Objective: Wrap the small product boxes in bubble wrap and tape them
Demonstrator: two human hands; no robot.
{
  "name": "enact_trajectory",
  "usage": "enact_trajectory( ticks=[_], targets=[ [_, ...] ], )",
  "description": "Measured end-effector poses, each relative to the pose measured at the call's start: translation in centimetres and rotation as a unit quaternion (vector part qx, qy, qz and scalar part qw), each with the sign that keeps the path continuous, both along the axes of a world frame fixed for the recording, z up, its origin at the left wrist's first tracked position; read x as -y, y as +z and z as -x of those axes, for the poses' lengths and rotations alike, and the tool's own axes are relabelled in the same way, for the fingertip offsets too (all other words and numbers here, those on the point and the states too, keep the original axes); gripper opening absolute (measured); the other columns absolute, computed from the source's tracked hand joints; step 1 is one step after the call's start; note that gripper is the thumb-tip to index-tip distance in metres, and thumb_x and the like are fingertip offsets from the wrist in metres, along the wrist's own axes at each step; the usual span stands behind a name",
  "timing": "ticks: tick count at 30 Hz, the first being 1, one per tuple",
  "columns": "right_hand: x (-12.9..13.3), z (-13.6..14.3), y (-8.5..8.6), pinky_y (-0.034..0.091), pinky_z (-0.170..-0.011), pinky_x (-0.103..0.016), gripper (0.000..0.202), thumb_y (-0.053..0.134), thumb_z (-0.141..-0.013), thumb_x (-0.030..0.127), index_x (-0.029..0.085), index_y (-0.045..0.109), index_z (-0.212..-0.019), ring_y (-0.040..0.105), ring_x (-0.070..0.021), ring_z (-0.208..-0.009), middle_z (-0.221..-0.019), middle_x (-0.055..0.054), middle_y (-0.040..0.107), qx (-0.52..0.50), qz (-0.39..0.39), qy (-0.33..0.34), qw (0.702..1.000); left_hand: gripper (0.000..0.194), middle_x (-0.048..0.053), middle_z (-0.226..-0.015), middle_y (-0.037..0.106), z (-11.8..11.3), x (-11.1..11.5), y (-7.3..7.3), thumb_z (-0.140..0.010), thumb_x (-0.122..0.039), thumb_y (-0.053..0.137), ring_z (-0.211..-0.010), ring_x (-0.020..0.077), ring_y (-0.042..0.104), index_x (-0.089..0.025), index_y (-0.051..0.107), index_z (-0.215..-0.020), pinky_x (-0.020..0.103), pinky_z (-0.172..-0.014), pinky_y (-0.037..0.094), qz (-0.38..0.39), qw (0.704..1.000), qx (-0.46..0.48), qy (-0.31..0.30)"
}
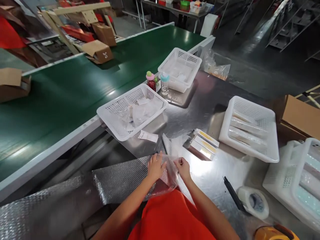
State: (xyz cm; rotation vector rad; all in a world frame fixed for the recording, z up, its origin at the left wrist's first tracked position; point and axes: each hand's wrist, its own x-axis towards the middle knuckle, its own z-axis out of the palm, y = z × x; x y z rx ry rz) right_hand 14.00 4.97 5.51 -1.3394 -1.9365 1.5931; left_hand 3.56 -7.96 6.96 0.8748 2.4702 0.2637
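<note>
A long strip of clear bubble wrap [122, 178] runs from the lower left to the table's near edge in front of my body. My left hand [155, 167] rests on it with fingers stretched and apart. Pinched in my right hand [183, 169] is the bubble wrap's right-hand edge. Beneath the plastic, between my hands, something pale and reddish shows, too blurred to name. Just beyond my right hand lie several white-and-yellow boxes [203, 144] side by side. A white paper slip [148, 136] lies beyond my left hand.
White baskets [113, 115] stand on the steel table [197, 116]. Two bottles [164, 83] sit near the green conveyor [130, 60], which carries cardboard boxes [98, 51]. At right are a tape roll [254, 201], a black cutter-like tool [233, 193] and a yellow tape dispenser [273, 233].
</note>
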Motion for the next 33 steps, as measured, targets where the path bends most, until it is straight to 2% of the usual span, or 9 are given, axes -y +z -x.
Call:
enact_trajectory(
  ticks=[4,7,10,14,18,22,26,29,33],
  targets=[
    [-0.3,-1.3,0.2,0.034,-0.055,-0.028,0.041,0.070,-0.063,0.060,0.022,0.053,-0.059,0.043,-0.0143,-0.055,-0.055,0.003,0.051,0.011,-0.014,0.030,0.999,0.073,0.022,-0.165,0.015,1.8,3.6,-3.3,-0.096,-0.047,0.042,-0.150,0.0409,0.019,-0.018,0.018,-0.158,0.069,-0.111,0.027,0.075,0.997,-0.008,0.028],
    [-0.7,-3.3,-0.2,0.040,-0.058,-0.030,0.040,0.073,-0.061,0.059,0.021,0.060,-0.064,0.051,-0.0168,-0.060,-0.062,0.000,0.060,0.001,0.017,0.016,1.000,0.067,0.023,-0.163,0.019,2.5,6.5,-4.8,-0.097,-0.043,0.041,-0.150,0.0427,0.018,-0.016,0.026,-0.157,0.075,-0.110,0.021,0.092,0.990,-0.084,0.064],
    [-0.7,-5.5,-1.1,0.043,-0.060,-0.032,0.043,0.073,-0.060,0.063,0.021,0.063,-0.065,0.056,-0.0201,-0.063,-0.064,-0.003,0.064,0.008,0.049,-0.015,0.999,0.062,0.028,-0.160,0.023,3.3,8.0,-4.6,-0.095,-0.031,0.045,-0.150,0.0430,0.018,-0.009,0.035,-0.152,0.071,-0.112,0.022,0.075,0.972,-0.188,0.121],
    [0.1,-5.9,-2.3,0.043,-0.059,-0.032,0.044,0.069,-0.061,0.065,0.021,0.062,-0.060,0.056,-0.0207,-0.060,-0.060,-0.004,0.064,0.028,0.059,-0.025,0.998,0.055,0.030,-0.159,0.023,2.5,5.9,-1.8,-0.094,-0.015,0.038,-0.151,0.0385,0.018,-0.001,0.040,-0.148,0.060,-0.119,0.023,-0.010,0.962,-0.253,0.103],
    [0.5,-3.9,-3.3,0.040,-0.055,-0.030,0.042,0.068,-0.062,0.063,0.022,0.059,-0.057,0.052,-0.0176,-0.054,-0.054,-0.001,0.060,0.029,0.069,-0.012,0.997,0.057,0.018,-0.163,0.024,-1.7,1.4,-0.1,-0.095,-0.021,0.043,-0.152,0.0338,0.015,-0.013,0.039,-0.152,0.060,-0.123,0.012,-0.087,0.972,-0.198,-0.091],
    [-0.7,-4.0,-3.7,0.041,-0.056,-0.030,0.041,0.067,-0.061,0.061,0.022,0.057,-0.055,0.054,-0.0177,-0.057,-0.057,-0.001,0.062,0.037,0.060,-0.017,0.997,0.071,0.009,-0.165,0.017,-3.5,-0.5,-2.1,-0.090,-0.019,0.049,-0.153,0.0339,0.008,-0.019,0.025,-0.157,0.066,-0.121,0.004,-0.040,0.976,-0.161,-0.140],
    [-1.4,-6.7,-3.8,0.038,-0.052,-0.030,0.041,0.067,-0.059,0.061,0.024,0.054,-0.050,0.052,-0.0181,-0.052,-0.050,-0.001,0.058,0.076,0.051,-0.038,0.995,0.068,0.010,-0.165,0.013,0.3,0.1,-4.4,-0.092,-0.023,0.049,-0.153,0.0377,0.008,-0.021,0.027,-0.156,0.072,-0.117,0.001,0.022,0.979,-0.181,-0.087],
    [-1.1,-7.3,-4.2,0.035,-0.049,-0.029,0.042,0.066,-0.060,0.062,0.024,0.052,-0.047,0.051,-0.0175,-0.048,-0.045,-0.001,0.055,0.094,0.057,-0.031,0.993,0.064,0.013,-0.165,0.015,2.8,0.5,-4.5,-0.093,-0.025,0.050,-0.153,0.0372,0.010,-0.021,0.033,-0.155,0.069,-0.118,0.002,0.016,0.974,-0.177,-0.139],
    [-0.7,-5.7,-4.7,0.035,-0.048,-0.028,0.045,0.066,-0.063,0.063,0.024,0.052,-0.046,0.050,-0.0166,-0.044,-0.042,0.000,0.054,0.093,0.066,-0.019,0.993,0.072,0.016,-0.165,0.014,1.0,0.4,-4.4,-0.090,-0.036,0.056,-0.153,0.0374,0.010,-0.021,0.030,-0.156,0.068,-0.118,0.005,-0.002,0.973,-0.139,-0.182]
  ],
)
